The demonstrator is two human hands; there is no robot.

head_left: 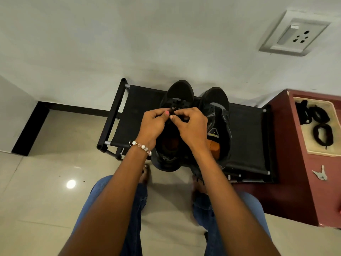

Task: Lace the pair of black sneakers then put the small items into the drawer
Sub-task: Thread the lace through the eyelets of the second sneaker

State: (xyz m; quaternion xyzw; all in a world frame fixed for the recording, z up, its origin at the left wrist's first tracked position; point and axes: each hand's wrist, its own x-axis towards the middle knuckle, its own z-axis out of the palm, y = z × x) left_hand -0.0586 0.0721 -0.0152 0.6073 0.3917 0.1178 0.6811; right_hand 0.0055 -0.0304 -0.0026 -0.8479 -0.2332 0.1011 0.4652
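Left hand [154,122] and right hand [191,124] each pinch the black lace [173,109] over the left sneaker [177,97], keeping it taut for threading; the right sneaker [215,102] waits just beside it on the shoe rack [247,130].

I see matt black cloth stretched over the rack [140,115], its frame of black tubes with bare silvery metal ends. The sneakers [215,108] look like dull black fabric. The floor tiles [46,182] are glossy and smooth, mirroring a lamp. The wall socket [295,34] looks like smooth plastic. The cabinet [287,154] has a matt maroon finish.
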